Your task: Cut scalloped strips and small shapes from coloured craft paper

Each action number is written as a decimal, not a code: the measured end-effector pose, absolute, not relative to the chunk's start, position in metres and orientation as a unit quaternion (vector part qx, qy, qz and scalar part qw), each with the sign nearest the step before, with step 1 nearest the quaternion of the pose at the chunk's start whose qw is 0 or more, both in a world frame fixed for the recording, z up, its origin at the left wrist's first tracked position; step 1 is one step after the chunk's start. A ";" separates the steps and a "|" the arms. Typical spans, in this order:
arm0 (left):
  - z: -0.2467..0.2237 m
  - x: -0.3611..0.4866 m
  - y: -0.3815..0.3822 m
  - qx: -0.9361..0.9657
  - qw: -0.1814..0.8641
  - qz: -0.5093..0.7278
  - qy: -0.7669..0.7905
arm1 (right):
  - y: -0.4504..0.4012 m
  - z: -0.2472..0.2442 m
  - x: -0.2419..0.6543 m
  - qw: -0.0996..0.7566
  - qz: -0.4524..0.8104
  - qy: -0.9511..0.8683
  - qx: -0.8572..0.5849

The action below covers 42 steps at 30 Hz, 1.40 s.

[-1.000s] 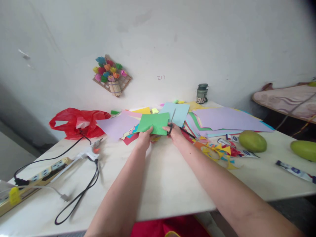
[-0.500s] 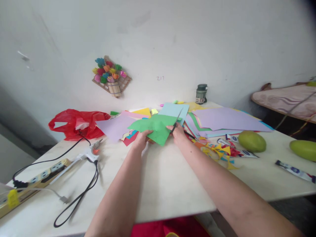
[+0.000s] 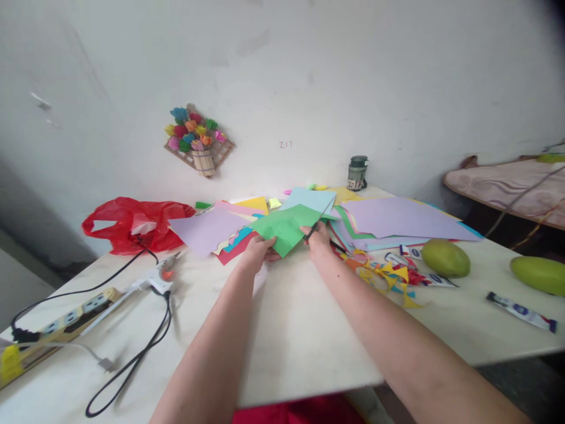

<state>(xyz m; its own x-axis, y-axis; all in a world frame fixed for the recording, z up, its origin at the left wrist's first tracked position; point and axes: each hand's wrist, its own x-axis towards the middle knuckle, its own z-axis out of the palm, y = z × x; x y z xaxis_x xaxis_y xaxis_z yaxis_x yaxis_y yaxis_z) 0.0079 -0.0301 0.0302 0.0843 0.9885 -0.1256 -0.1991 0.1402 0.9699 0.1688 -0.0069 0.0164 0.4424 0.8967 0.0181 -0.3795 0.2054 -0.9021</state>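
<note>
A piece of green paper (image 3: 285, 227) is held up over the middle of the table. My left hand (image 3: 261, 248) pinches its lower left edge, thumb on top. In my right hand (image 3: 318, 237) are black-handled scissors (image 3: 312, 231), their blades pointing up and away to the right; the fingers of this hand also touch the paper's right side. Whether the blades are apart is too fine to make out. Behind the green paper lies a light blue sheet (image 3: 304, 199). Red paper (image 3: 233, 250) with wavy-edged coloured strips lies left of my left hand.
Purple sheets (image 3: 397, 217) are stacked at the right, with yellow paper scraps (image 3: 388, 275), glue tubes (image 3: 523, 311) and green mangoes (image 3: 445, 258) nearer. At the left are a red plastic bag (image 3: 136, 221), a glue gun (image 3: 156, 278) with its cord, and a power strip (image 3: 66, 321).
The green paper has turned and shifted a little to the right. My left hand has moved slightly right with it, and its fingers show more. The scissors stay in my right hand.
</note>
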 end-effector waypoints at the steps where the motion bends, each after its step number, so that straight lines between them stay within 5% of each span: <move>1: 0.029 0.009 -0.029 0.423 0.582 0.511 0.470 | -0.007 0.016 0.168 0.715 0.447 -0.292 -0.452; 14: 0.018 -0.002 -0.013 0.329 0.473 0.643 0.505 | -0.020 0.022 0.167 0.589 0.566 -0.387 -0.427; 22: 0.021 -0.003 -0.016 0.316 0.552 0.621 0.457 | -0.026 0.025 0.167 0.516 0.543 -0.461 -0.476; 42: 0.023 -0.002 -0.019 0.323 0.532 0.621 0.476 | -0.029 0.021 0.177 0.403 0.537 -0.564 -0.481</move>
